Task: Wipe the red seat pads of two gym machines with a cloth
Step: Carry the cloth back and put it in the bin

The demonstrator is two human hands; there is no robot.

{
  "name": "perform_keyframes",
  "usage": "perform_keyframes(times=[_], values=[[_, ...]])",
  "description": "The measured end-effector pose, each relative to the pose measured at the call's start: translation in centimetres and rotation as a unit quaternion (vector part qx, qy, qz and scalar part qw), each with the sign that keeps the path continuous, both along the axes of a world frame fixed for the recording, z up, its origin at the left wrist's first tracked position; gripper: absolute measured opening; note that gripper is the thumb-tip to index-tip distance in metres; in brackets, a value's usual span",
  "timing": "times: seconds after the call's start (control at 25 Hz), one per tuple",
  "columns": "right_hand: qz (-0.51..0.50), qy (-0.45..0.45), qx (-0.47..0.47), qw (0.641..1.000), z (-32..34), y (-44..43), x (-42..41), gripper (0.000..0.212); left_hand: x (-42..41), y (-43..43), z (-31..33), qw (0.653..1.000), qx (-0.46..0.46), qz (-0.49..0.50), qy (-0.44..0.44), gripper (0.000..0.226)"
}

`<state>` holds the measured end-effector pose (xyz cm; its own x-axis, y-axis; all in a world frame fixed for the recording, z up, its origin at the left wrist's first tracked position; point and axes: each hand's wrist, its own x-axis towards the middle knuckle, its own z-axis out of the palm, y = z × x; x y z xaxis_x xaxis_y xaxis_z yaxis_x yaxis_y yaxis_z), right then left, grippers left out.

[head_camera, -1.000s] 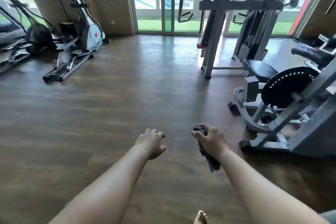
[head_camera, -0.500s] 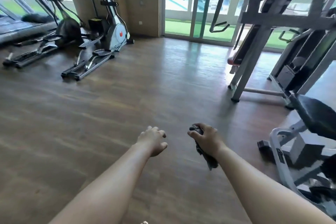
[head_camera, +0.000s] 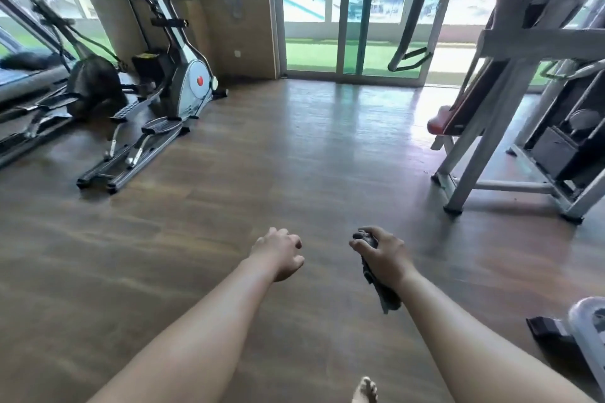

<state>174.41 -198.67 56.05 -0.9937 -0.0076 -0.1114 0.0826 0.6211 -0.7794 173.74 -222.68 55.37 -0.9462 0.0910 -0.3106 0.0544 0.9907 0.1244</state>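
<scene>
Cloth (head_camera: 385, 296) dangles, gripped in the right hand (head_camera: 384, 255); left hand (head_camera: 280, 252) loosely curled, empty, over the wooden floor (head_camera: 294, 157).

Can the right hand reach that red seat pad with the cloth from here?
Probably not yet: the right hand grips the cloth well short of the red seat pad, only open floor between.

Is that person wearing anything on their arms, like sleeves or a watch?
No. The left arm and right arm are bare, with no sleeves, watch or bracelet. The left grip and right grip show no gloves, and I can make out no rings.
</scene>
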Motion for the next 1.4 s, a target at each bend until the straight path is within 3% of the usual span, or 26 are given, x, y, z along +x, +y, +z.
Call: perform_keyframes(times=[0.48,0.68,0.8,1.0,1.16,1.4], values=[[0.055,0.01,-0.011,0.998,2.4,-6.7,-44.8,0.031,-41.3,-6.2,1.6,0.997,0.027,0.074,0.026,0.044],[0.016,0.009,-0.056,0.998,1.2,-10.8,-60.9,0.037,-58.9,-11.0,0.9,0.998,0.018,0.047,0.025,0.044],[-0.019,0.015,-0.065,0.998,1.5,-12.3,-70.0,0.028,-70.1,-12.5,1.6,1.0,0.008,0.006,0.013,0.045],[-0.082,0.018,-0.075,0.994,1.8,-11.6,-84.6,0.042,-87.6,-11.1,2.4,0.998,0.01,-0.061,0.02,0.044],[-0.083,0.028,-0.055,0.995,0.9,-8.8,-97.5,0.026,-101.6,-8.8,1.7,0.996,0.021,-0.076,0.032,0.044],[-0.079,0.025,-0.032,0.996,3.1,-5.5,-117.5,0.027,-121.1,-6.2,3.5,0.996,0.042,-0.068,0.039,0.043]])
